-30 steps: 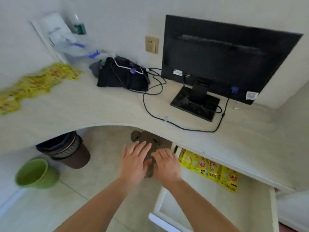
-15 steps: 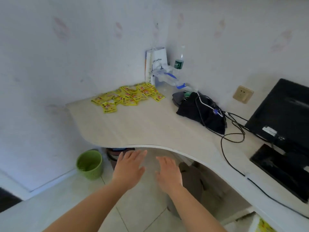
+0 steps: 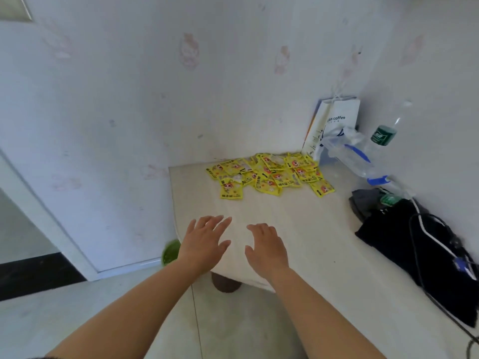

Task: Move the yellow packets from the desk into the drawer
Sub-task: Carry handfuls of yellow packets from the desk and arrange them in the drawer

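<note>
Both hands hover over the near edge of the desk [image 3: 298, 229], palms down, holding nothing: the left hand [image 3: 204, 244] has its fingers spread wide, the right hand [image 3: 267, 248] is loosely open just beside it. Neither touches a packet yet. Beyond them lies a stretch of bare desktop, and past that the yellow packets [image 3: 269, 176] sit in an overlapping heap toward the far corner, against the back wall. A white paper bag [image 3: 334, 120] and a clear plastic bottle [image 3: 363, 154] stand just beside the heap on its right; a black bag [image 3: 425, 244] with cables rests along the right edge. The drawer is out of view. The step in hand looks like reaching for the heap. Doing it well probably means sweeping the loose packets together with both hands before lifting, since slick flat sachets slide apart easily, and keeping clear of the bottle.
</note>
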